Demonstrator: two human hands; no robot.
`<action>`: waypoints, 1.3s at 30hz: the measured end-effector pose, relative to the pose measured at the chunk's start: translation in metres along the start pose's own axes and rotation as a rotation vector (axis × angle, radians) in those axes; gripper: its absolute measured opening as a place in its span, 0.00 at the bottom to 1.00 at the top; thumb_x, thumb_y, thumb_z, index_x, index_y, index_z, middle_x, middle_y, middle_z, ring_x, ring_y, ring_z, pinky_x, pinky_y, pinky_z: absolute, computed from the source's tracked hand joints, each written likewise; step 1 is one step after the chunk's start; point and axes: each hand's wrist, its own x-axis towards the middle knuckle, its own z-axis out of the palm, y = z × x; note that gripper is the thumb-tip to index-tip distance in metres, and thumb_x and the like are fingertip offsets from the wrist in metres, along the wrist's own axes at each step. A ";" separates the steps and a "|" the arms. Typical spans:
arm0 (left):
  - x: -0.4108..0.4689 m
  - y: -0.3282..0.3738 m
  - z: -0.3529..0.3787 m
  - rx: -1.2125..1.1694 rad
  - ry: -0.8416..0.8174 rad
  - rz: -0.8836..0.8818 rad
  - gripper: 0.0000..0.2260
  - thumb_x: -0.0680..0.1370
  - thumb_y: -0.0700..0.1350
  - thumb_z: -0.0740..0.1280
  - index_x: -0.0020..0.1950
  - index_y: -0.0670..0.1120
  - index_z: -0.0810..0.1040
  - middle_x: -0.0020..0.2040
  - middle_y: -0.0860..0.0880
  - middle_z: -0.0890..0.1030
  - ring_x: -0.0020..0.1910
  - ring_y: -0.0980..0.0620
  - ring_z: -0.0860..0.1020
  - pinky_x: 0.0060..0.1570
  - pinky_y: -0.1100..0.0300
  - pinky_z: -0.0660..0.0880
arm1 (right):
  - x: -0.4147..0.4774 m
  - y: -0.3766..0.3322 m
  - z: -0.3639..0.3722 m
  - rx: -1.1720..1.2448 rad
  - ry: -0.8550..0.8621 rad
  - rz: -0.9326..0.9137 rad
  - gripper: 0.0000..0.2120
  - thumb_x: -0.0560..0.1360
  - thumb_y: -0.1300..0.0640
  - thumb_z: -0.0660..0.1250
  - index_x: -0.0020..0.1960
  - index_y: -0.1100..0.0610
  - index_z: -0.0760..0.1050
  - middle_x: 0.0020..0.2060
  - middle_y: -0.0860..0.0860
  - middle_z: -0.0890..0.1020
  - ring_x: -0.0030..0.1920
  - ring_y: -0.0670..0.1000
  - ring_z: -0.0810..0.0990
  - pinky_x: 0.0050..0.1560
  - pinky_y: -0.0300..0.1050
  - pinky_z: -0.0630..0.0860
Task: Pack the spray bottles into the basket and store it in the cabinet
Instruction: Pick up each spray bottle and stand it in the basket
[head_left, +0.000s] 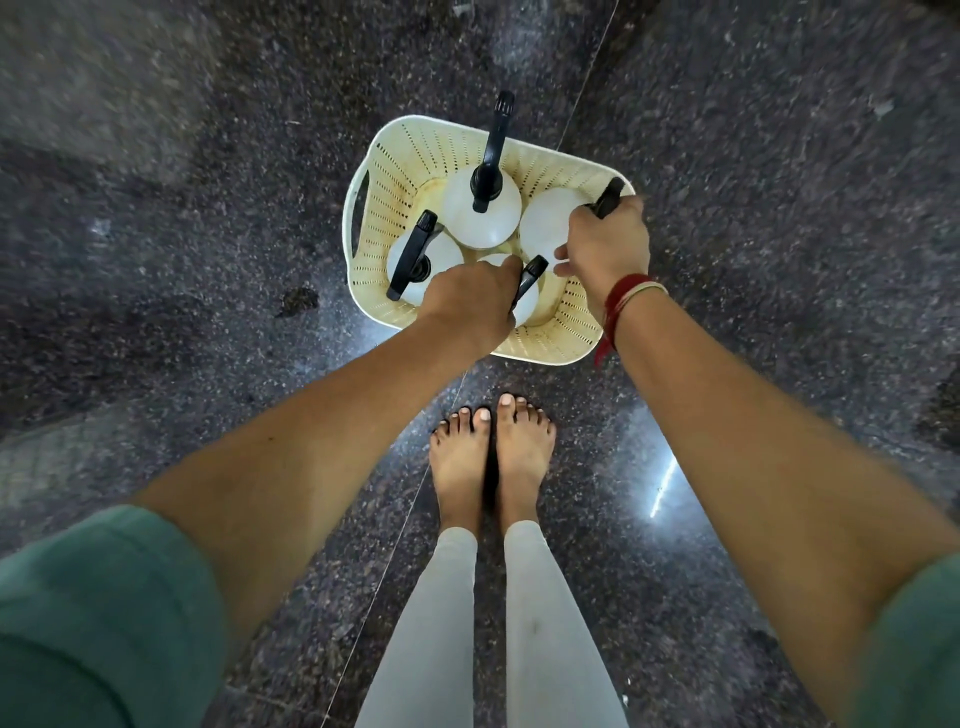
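Observation:
A cream perforated basket (400, 166) stands on the dark granite floor in front of my feet. Several white spray bottles with black trigger heads stand upright inside it. One bottle (480, 210) is at the back, another (423, 257) at the left. My left hand (475, 299) is closed around the black head of the front bottle (532, 291). My right hand (605, 247) grips the black head of the right bottle (545, 221), with its nozzle poking out above my knuckles. A red and white thread band circles my right wrist.
Speckled dark granite floor (753, 208) surrounds the basket on all sides, with a thin tile seam running diagonally through it. My bare feet (491, 457) stand close together just below the basket. A ceiling light glints off the floor at the right.

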 end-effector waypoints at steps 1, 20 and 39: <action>0.001 0.000 0.000 0.023 0.001 0.016 0.13 0.77 0.43 0.62 0.61 0.43 0.68 0.45 0.42 0.79 0.37 0.42 0.72 0.30 0.55 0.65 | -0.004 0.000 0.005 -0.089 -0.043 0.034 0.20 0.74 0.50 0.57 0.63 0.57 0.64 0.57 0.56 0.78 0.54 0.58 0.80 0.58 0.60 0.76; -0.004 -0.015 0.039 -0.191 0.191 -0.002 0.09 0.79 0.49 0.60 0.52 0.44 0.66 0.26 0.53 0.63 0.27 0.44 0.67 0.24 0.62 0.52 | -0.018 0.008 0.017 0.136 0.184 -0.003 0.15 0.73 0.52 0.53 0.57 0.56 0.63 0.44 0.58 0.84 0.42 0.58 0.83 0.47 0.56 0.80; -0.019 -0.063 -0.028 -0.357 0.551 -0.026 0.17 0.78 0.59 0.60 0.57 0.47 0.73 0.40 0.54 0.73 0.38 0.55 0.71 0.33 0.60 0.67 | -0.043 0.000 -0.007 -0.132 0.489 -0.259 0.34 0.76 0.35 0.54 0.76 0.50 0.53 0.70 0.57 0.64 0.67 0.60 0.65 0.62 0.61 0.62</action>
